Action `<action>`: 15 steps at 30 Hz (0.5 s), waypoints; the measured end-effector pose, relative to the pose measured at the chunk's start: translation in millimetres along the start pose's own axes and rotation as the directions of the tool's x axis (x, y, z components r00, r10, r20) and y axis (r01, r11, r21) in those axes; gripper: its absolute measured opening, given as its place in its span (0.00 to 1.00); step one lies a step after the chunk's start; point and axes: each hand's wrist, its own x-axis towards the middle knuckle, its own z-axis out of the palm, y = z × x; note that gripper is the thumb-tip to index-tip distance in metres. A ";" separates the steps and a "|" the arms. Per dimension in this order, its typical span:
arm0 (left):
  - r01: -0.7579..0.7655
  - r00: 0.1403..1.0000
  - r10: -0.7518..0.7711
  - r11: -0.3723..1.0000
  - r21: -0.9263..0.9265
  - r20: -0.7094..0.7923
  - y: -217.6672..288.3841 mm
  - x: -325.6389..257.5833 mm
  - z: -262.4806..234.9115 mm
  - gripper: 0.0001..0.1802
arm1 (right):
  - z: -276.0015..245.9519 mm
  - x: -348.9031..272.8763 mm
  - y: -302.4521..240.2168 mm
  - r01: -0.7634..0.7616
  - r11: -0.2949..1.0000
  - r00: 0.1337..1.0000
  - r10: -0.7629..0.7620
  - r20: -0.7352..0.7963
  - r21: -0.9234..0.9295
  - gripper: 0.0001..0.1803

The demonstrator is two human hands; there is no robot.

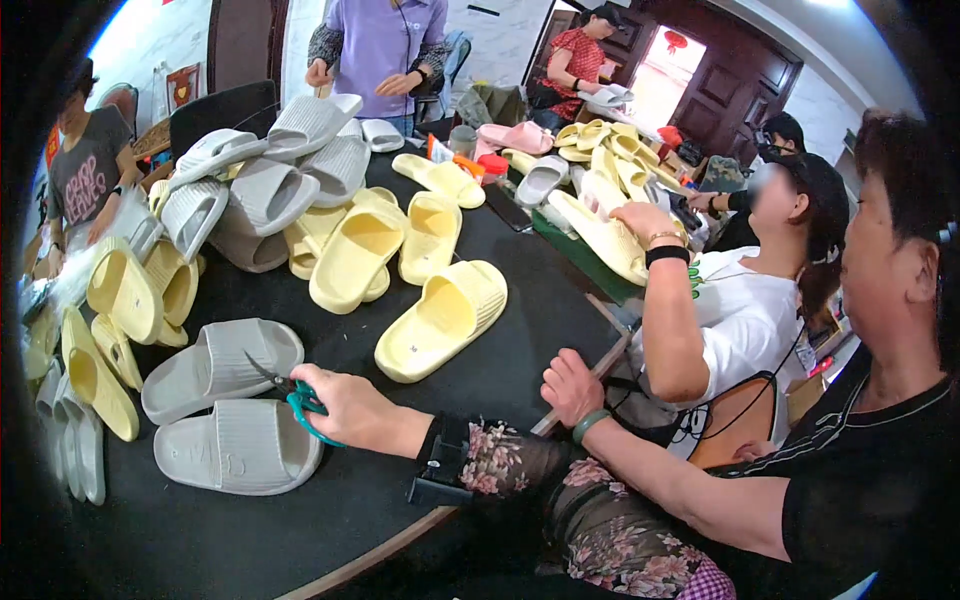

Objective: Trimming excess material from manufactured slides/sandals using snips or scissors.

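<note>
My right hand [358,408] reaches in from the lower right in a sheer floral sleeve. Its fingers are closed round scissors [304,405] with teal handles. The dark blades point up and left, over a pair of grey slide slippers. The farther grey slipper [180,385] lies directly beneath the blades; the nearer grey slipper [200,455] is beside the handles. To the right of the pair lies a single pale yellow slipper [425,340], toe toward me. My left hand is outside the picture.
Grey slippers [272,195] and yellow slippers [360,250] are heaped on the black table [400,480]. At its wooden edge rests another person's hand [572,388] with a green bracelet. Someone in white handles a yellow slipper [600,230]. A phone [508,207] lies farther back.
</note>
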 end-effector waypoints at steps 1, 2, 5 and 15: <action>-0.012 1.000 0.012 1.000 -0.001 0.004 -0.4 1.1 -0.5 0.14 | -0.6 0.1 -0.8 -0.008 1.000 1.000 0.008 0.000 0.003 0.21; -0.024 1.000 0.024 1.000 -0.002 0.007 -0.8 2.1 -1.0 0.14 | -1.9 -0.1 -1.7 -0.016 1.000 1.000 0.016 0.000 0.006 0.22; -0.067 0.998 0.067 0.998 0.003 0.021 -1.5 5.9 -3.6 0.13 | -4.1 -0.5 0.5 -0.061 0.998 0.996 0.062 0.058 -0.024 0.22; -0.200 0.979 0.197 0.979 0.045 0.053 5.5 11.0 -13.0 0.13 | -1.6 -1.0 2.0 -0.039 0.996 0.997 0.044 0.068 -0.078 0.22</action>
